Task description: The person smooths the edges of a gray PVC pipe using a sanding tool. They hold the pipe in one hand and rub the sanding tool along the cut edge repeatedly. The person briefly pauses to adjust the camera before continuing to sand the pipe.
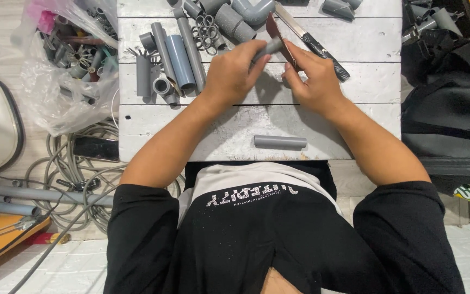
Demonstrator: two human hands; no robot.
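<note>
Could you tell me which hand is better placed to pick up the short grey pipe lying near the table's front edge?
Probably the left hand. Both hands are busy: the left grips a pipe piece, the right hand holds a brown blade against it. The loose short pipe lies between the forearms, and releasing the blade looks riskier.

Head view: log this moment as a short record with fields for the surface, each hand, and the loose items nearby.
surface: white plank table
left hand: grips a short grey pipe piece
right hand: holds a reddish-brown blade against that piece
near edge: loose grey pipe section
far left: cut grey pipes and rings
behind hands: black-handled knife
floor left: clear bag of fittings, coiled cable
</note>
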